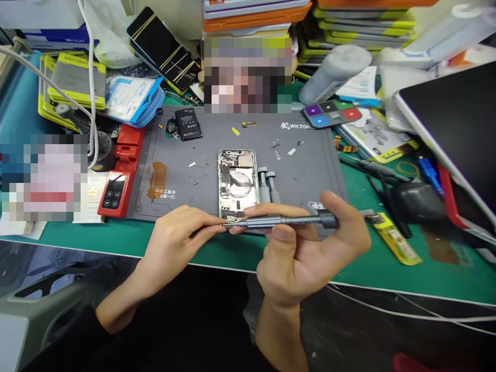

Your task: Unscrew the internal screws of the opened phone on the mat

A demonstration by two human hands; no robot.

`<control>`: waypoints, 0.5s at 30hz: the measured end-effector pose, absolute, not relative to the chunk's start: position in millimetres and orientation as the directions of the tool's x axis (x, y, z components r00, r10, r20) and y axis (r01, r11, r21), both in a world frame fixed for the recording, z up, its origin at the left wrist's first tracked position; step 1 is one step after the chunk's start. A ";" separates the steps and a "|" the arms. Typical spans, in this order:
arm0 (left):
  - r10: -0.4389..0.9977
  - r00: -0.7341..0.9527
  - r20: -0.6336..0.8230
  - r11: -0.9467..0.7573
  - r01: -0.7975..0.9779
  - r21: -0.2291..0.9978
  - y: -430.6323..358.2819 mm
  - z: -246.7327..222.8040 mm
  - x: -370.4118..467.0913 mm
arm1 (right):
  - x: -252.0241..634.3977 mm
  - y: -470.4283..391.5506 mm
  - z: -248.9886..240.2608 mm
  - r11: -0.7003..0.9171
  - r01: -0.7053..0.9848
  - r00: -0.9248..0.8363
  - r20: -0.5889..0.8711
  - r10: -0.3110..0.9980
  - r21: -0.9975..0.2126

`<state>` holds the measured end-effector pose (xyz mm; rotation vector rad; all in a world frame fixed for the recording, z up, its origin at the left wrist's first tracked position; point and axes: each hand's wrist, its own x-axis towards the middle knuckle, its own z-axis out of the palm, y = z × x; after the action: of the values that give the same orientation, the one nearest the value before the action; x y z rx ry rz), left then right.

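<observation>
My right hand [306,248] grips a grey screwdriver [279,221] held sideways, its tip pointing left and one finger on its end cap. At that tip, my left hand [174,237] is closed, thumb and forefinger pinched together; whatever they pinch is too small to make out. Just beyond my fingers an opened phone [237,183] lies on the grey mat [186,186], its inner parts showing and its lower edge close to the screwdriver. More grey screwdrivers [269,186] lie against the phone's right side.
A black battery [188,124] and small loose parts lie on the mat. At the left is a red device [115,194]. Stacked phones [165,49] and a grey bottle [335,72] stand behind. Cables, a yellow packet [395,240] and a large dark screen [453,124] are at the right.
</observation>
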<state>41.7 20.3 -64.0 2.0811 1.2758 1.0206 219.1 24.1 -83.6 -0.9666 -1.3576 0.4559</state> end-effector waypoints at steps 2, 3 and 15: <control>0.895 0.282 0.347 -0.446 0.527 0.723 20.2 -64.2 41.7 | 219.5 23.3 -84.6 0.561 0.242 0.204 0.607 0.768 -0.792; 0.893 0.281 0.351 -0.449 0.526 0.722 20.2 -64.5 41.7 | 219.7 22.6 -85.1 0.565 0.235 0.200 0.608 0.768 -0.791; 0.900 0.264 0.346 -0.434 0.499 0.750 19.8 -65.8 39.9 | 218.5 21.8 -87.5 0.579 0.166 0.212 0.602 0.770 -0.798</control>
<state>39.9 19.8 -65.8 2.0399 1.2618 1.0558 218.5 21.8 -87.5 -0.9009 -1.3207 0.5094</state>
